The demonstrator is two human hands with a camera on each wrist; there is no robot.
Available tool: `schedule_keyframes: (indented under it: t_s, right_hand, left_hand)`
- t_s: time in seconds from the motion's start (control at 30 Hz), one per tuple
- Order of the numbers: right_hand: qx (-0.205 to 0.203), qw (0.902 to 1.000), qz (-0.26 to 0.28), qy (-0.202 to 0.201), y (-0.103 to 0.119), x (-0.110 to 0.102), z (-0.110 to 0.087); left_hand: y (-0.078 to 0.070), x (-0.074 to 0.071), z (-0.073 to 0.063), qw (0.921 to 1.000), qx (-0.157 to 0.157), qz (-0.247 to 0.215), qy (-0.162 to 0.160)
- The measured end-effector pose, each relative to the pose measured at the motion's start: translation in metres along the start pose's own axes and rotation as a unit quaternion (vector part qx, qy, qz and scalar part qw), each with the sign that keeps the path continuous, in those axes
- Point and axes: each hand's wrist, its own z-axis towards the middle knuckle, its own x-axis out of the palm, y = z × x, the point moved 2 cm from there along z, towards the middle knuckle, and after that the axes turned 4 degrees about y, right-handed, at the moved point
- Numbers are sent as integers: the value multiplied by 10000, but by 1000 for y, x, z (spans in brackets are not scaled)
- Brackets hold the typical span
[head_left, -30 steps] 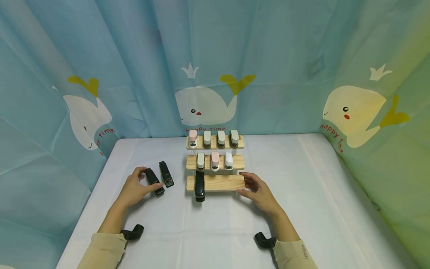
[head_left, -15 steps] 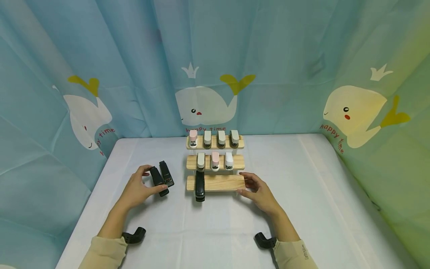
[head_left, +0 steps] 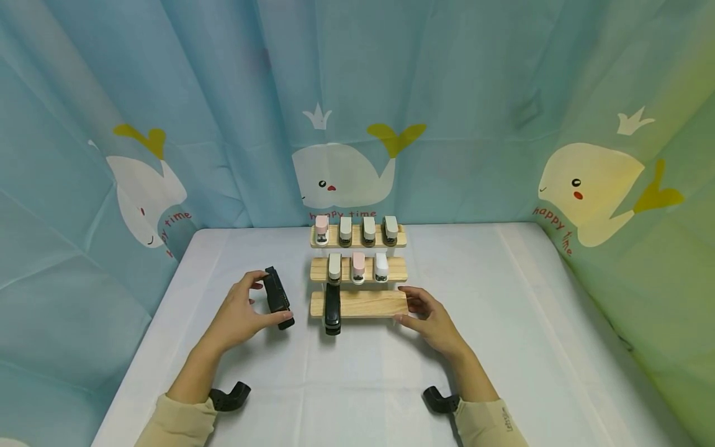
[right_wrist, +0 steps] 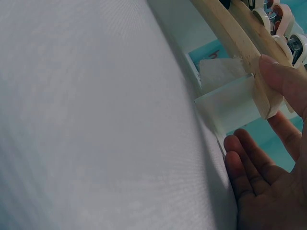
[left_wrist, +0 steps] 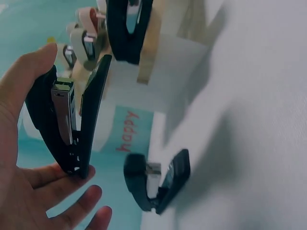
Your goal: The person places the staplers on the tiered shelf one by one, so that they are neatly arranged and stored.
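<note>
My left hand [head_left: 237, 313] holds a black stapler [head_left: 277, 304] by its two ends, thumb at one end and fingers at the other. In the left wrist view this stapler [left_wrist: 93, 112] is off the table, its arms spread in a V. A second black stapler [left_wrist: 136, 182] stands on the table beyond it, mostly hidden behind the held one in the head view. My right hand [head_left: 438, 326] pinches the right end of the lowest board of a wooden tiered rack [head_left: 374, 304]. At that board's left end lies another black stapler [head_left: 332, 310].
Small pink, white and grey staplers line the rack's upper two boards, among them a pink stapler [head_left: 357, 267] and a white one [head_left: 381, 267]. A white cloth covers the table [head_left: 536, 323]. Behind it hangs a blue curtain [head_left: 475, 167] with whale prints.
My left hand has carried its black stapler to the right, so that it now overlaps the second stapler in the head view. The right hand stays at the rack's end.
</note>
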Motion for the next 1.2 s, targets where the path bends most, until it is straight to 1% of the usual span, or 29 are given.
schedule_keyframes:
  t_s: [0.2,0.4,0.57,0.77,0.9,1.2]
  right_hand:
    - [45,10000,-17,-18,-1,0,0]
    - [69,10000,-3,-22,-2,0,1]
    - [84,10000,-10,-27,-4,0,1]
    - [48,10000,0,-21,-5,-1,1]
    - [36,10000,2,-12,-5,-1,1]
    - [80,10000,11,3,-4,0,1]
  left_hand:
    - [-13,4,-4,9999,118,20,34]
    - [-27,9,-7,9992,390,22,48]
    - [-37,14,-9,9986,490,152,96]
    - [-50,20,-10,9966,728,355,146]
    - [-57,24,-12,9960,776,392,209]
    - [-71,33,-14,9957,830,242,343]
